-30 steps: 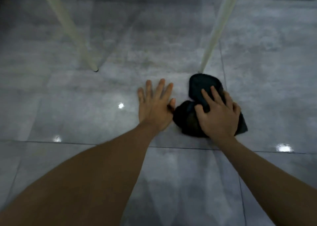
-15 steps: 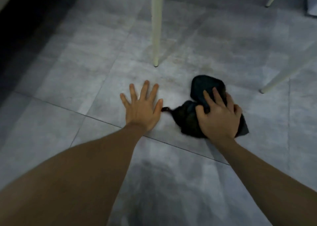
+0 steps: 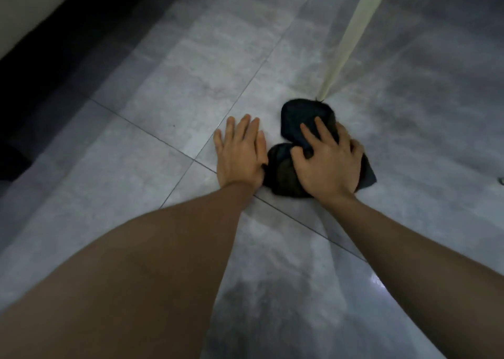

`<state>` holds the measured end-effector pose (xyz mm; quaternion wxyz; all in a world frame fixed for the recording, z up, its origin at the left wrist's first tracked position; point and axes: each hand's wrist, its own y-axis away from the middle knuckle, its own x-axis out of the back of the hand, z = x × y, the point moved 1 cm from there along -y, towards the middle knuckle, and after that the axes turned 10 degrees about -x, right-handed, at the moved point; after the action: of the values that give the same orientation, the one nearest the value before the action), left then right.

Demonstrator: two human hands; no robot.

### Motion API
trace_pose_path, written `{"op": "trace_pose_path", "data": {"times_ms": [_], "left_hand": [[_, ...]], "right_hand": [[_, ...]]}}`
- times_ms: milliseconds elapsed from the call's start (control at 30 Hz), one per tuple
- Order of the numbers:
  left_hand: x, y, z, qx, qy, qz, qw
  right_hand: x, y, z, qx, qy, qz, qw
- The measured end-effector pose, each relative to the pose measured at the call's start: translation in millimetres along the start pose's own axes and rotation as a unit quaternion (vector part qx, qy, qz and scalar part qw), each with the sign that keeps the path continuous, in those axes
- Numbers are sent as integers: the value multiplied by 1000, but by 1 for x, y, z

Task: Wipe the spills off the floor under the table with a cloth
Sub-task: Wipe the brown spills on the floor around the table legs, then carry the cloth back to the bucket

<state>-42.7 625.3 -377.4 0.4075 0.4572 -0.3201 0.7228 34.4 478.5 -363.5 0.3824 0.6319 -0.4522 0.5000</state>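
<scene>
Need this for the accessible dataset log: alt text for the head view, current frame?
A person's right hand presses a bunched dark cloth onto grey floor tiles, beside the foot of a pale table leg. The left hand lies flat on the floor just left of the cloth, fingers spread. Both bare forearms reach in from the bottom of the view.

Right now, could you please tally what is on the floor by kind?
Hands: 2, left hand flat on the tile, right hand pressing the cloth
Cloth: 1, dark
Table leg: 1, pale
Total: 4
</scene>
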Motion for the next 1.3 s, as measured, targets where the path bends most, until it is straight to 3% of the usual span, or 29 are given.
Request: {"op": "trace_pose_path", "data": {"times_ms": [167, 267, 367, 500, 633, 967, 1300], "left_hand": [[12, -1, -2, 17, 105, -27, 994], [27, -5, 7, 23, 104, -72, 992], [42, -7, 24, 11, 83, -99, 992], [38, 5, 45, 14, 21, -160, 987], [30, 18, 81, 28, 48, -173, 983], [3, 53, 244, -138, 114, -164, 970], [20, 121, 478, -368, 198, -183, 890]], "right_hand": [[-6, -10, -27, 35, 12, -26, 999], [4, -12, -20, 36, -115, -55, 991], [14, -15, -8, -80, -255, -38, 963], [12, -9, -8, -94, -138, -38, 985], [25, 7, 11, -140, -152, -58, 977], [110, 59, 170, -221, -145, 61, 963], [263, 155, 344, -388, -66, 248, 885]]}}
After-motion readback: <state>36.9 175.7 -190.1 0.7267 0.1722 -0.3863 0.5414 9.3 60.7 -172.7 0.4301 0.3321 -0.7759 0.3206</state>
